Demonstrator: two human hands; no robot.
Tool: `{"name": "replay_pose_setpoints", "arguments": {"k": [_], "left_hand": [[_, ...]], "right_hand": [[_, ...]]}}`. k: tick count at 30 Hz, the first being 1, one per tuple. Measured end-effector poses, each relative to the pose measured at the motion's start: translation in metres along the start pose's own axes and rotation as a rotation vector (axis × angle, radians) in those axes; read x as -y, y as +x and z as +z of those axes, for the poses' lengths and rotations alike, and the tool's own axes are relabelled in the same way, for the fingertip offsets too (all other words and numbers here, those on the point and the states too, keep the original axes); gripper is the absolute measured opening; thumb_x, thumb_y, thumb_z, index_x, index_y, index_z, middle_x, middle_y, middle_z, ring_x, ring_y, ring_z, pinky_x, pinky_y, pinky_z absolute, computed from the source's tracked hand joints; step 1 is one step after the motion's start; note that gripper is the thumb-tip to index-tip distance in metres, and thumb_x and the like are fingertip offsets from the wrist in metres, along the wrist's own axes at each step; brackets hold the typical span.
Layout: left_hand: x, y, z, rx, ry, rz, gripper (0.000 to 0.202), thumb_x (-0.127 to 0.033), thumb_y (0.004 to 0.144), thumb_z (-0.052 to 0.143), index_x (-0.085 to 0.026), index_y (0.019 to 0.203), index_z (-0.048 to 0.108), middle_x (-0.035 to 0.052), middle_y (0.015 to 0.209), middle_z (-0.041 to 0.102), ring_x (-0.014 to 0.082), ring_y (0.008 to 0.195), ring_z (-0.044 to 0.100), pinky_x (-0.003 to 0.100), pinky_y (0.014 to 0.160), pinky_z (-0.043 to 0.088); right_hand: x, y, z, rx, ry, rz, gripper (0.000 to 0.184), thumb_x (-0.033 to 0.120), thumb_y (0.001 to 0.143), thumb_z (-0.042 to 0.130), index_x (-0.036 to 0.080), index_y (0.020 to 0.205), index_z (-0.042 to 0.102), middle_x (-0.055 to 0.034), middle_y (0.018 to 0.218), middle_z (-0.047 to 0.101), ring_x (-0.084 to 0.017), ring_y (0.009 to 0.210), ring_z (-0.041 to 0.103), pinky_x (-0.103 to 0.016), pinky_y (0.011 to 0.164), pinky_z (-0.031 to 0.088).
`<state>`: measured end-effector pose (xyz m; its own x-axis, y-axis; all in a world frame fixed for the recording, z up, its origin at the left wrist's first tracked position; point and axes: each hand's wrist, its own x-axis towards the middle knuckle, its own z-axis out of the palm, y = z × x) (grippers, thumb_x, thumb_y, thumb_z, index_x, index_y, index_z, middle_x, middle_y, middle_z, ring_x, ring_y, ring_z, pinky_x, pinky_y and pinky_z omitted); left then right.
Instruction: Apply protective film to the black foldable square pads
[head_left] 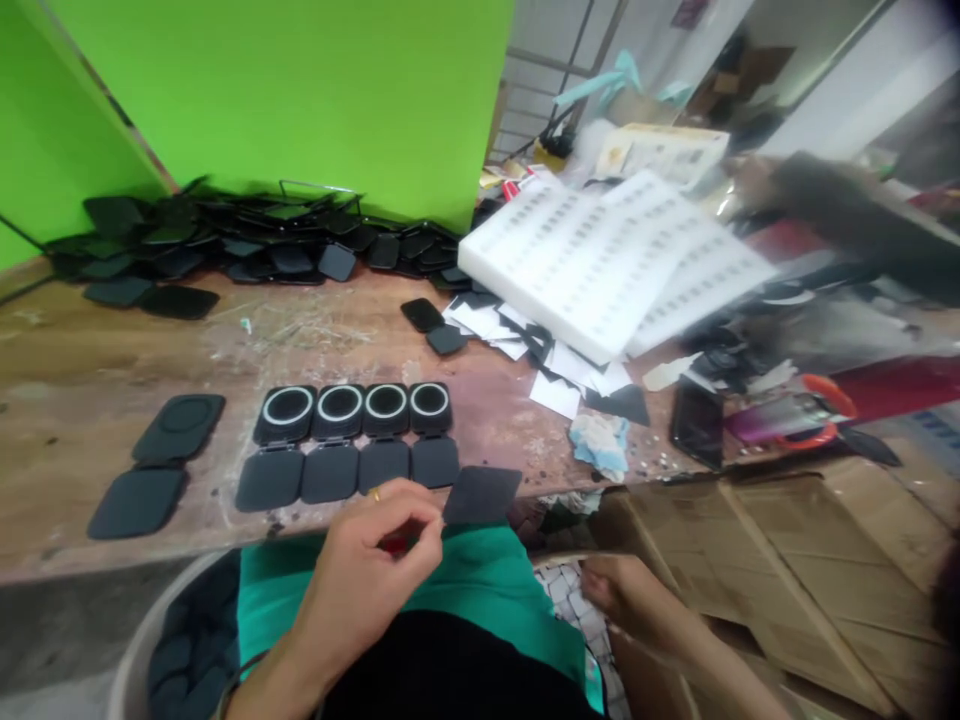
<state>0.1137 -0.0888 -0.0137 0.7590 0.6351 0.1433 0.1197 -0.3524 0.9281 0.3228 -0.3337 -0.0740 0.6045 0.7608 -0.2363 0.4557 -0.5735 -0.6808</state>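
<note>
My left hand (382, 555) is at the table's front edge, thumb and forefinger pinched at the near left corner of a thin black square sheet (484, 493). The sheet reaches slightly past the edge. Lower right, my right hand (611, 585) is curled by the rim of a basket with white square pieces (570, 590); what its fingers hold, if anything, is hidden. Ahead of my left hand, several unfolded black hinged pads stand in a row, with white rings (386, 401) on upper halves and plain lower halves (330, 474). Another unfolded pad (139, 502), its ring dark, lies left.
Black pads (285, 258) are heaped along the green wall. White foam trays (570, 260) lean over scattered white cards (555, 393). A crumpled cloth (600, 443), phone (697, 422) and orange-handled tool (821, 410) lie right. Cardboard (682, 530) and a basket of black pieces (139, 640) are below.
</note>
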Motion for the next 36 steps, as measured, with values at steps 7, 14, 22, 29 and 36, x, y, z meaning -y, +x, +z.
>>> {"name": "replay_pose_setpoints", "arguments": {"k": [7,14,22,29,36], "left_hand": [[-0.004,0.007,0.004,-0.189,0.563,0.413,0.013,-0.007,0.089,0.055,-0.017,0.083,0.063,0.0057,0.089,0.066,0.0186,0.085,0.062,0.032,0.080,0.053],[0.002,0.016,-0.011,-0.220,0.695,0.563,0.014,-0.005,0.090,0.056,-0.012,0.099,0.063,0.0113,0.105,0.068,0.0244,0.107,0.061,0.039,0.096,0.054],[0.013,0.026,-0.026,-0.216,0.594,0.431,0.029,-0.008,0.092,0.055,-0.018,0.119,0.056,0.0104,0.118,0.064,0.0240,0.118,0.057,0.042,0.103,0.049],[0.057,0.010,-0.075,-0.463,0.704,-0.143,0.035,-0.032,0.089,0.065,-0.017,0.116,0.049,0.0108,0.104,0.060,0.0271,0.098,0.060,0.045,0.086,0.052],[0.086,-0.002,-0.107,-0.409,0.731,-0.448,0.058,-0.034,0.074,0.079,-0.014,0.119,0.047,0.0114,0.104,0.061,0.0298,0.097,0.059,0.046,0.087,0.049]], "right_hand": [[0.157,0.052,0.016,0.126,0.605,-0.186,0.022,0.040,0.080,0.068,0.018,0.080,0.067,-0.0022,0.074,0.066,-0.013,0.063,0.060,-0.023,0.057,0.050],[0.192,0.080,0.056,0.126,0.827,-0.118,0.026,0.043,0.079,0.067,0.021,0.078,0.054,0.0038,0.064,0.055,-0.010,0.053,0.049,-0.020,0.047,0.044],[0.206,0.108,0.063,-0.029,0.751,-0.175,0.016,0.032,0.078,0.062,0.020,0.073,0.053,0.0037,0.066,0.052,-0.010,0.059,0.049,-0.022,0.055,0.042],[0.196,0.141,0.050,-0.037,0.611,-0.236,0.021,0.039,0.084,0.062,0.021,0.077,0.056,0.0010,0.072,0.055,-0.014,0.068,0.052,-0.024,0.062,0.044],[0.191,0.161,0.061,0.178,0.589,-0.199,0.030,0.047,0.080,0.069,0.020,0.079,0.054,0.0008,0.069,0.056,-0.014,0.062,0.051,-0.024,0.057,0.043]]}}
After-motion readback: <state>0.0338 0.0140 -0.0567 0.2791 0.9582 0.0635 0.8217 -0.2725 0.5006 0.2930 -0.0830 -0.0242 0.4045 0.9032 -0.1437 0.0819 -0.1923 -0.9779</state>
